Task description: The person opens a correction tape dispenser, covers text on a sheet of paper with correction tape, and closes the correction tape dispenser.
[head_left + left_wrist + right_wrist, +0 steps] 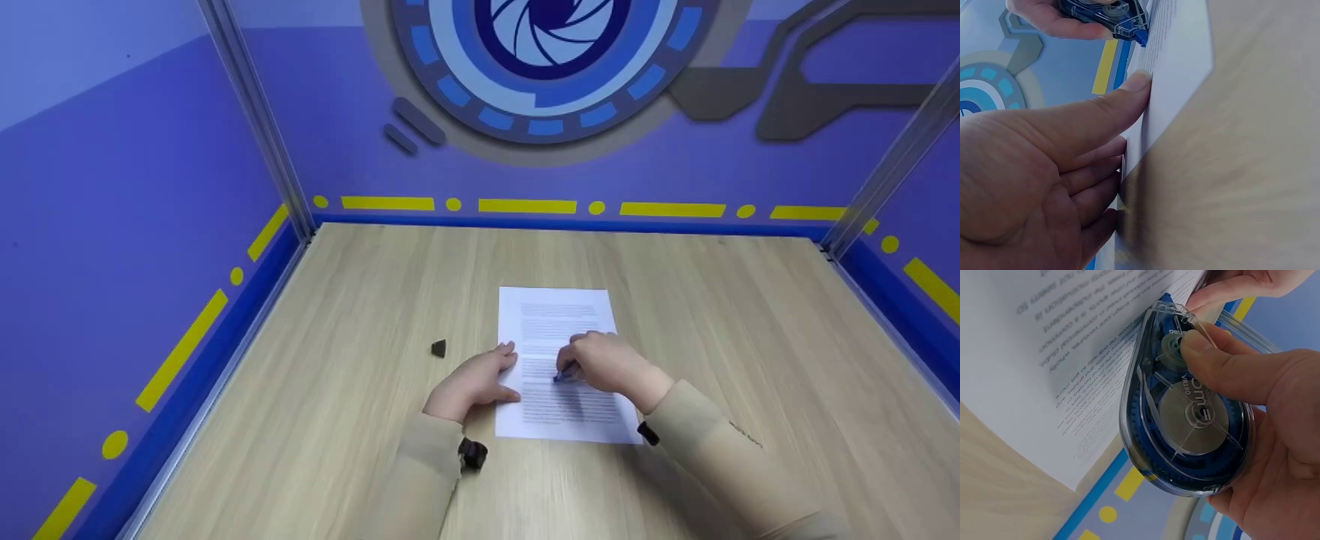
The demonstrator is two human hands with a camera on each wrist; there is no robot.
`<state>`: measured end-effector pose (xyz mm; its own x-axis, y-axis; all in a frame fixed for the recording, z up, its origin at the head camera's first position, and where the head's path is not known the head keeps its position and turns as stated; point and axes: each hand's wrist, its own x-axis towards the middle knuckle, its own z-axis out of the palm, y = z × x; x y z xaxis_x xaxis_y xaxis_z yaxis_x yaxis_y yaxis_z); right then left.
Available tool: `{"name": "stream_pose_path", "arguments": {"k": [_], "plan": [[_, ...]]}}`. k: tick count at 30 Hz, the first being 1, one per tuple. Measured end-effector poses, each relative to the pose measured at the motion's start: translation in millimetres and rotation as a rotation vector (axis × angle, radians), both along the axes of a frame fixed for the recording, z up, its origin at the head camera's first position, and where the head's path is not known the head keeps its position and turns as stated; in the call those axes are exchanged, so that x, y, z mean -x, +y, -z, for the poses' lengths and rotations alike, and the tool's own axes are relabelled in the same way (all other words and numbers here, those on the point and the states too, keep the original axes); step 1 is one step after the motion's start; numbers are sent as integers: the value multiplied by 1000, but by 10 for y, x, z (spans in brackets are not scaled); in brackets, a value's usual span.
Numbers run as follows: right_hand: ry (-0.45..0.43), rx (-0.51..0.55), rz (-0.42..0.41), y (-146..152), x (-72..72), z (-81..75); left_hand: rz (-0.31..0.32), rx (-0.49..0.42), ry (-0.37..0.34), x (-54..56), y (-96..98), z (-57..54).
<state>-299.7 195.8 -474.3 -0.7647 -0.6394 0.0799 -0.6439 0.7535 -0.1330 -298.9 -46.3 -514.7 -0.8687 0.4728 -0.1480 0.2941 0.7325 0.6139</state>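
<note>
A sheet of white paper (pixel 551 315) with printed lines of text lies on the wooden table. Over its middle, my right hand (pixel 611 364) grips a correction tape (pixel 1185 416) with a clear shell and a blue inside, thumb on one face. The blue tip (pixel 1141 38) points down at the text. My left hand (pixel 474 381) rests on the sheet's left edge, its thumb (pixel 1137 81) lying on the margin and its fingers extended along the edge. In the right wrist view, part of the left hand shows past the tape's tip.
A small dark angular piece (pixel 439 348) lies on the table (pixel 360 315) left of the paper. Purple-blue panels (pixel 337 135) with yellow dashes stand at the back and both sides, joined by metal posts (pixel 259 112). Black bands circle both cuffs.
</note>
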Motion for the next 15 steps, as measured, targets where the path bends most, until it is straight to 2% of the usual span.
{"name": "stream_pose_path", "arguments": {"k": [15], "plan": [[-16,3,-6,55,4,2,-4,12,-2,-6,1,-6]]}}
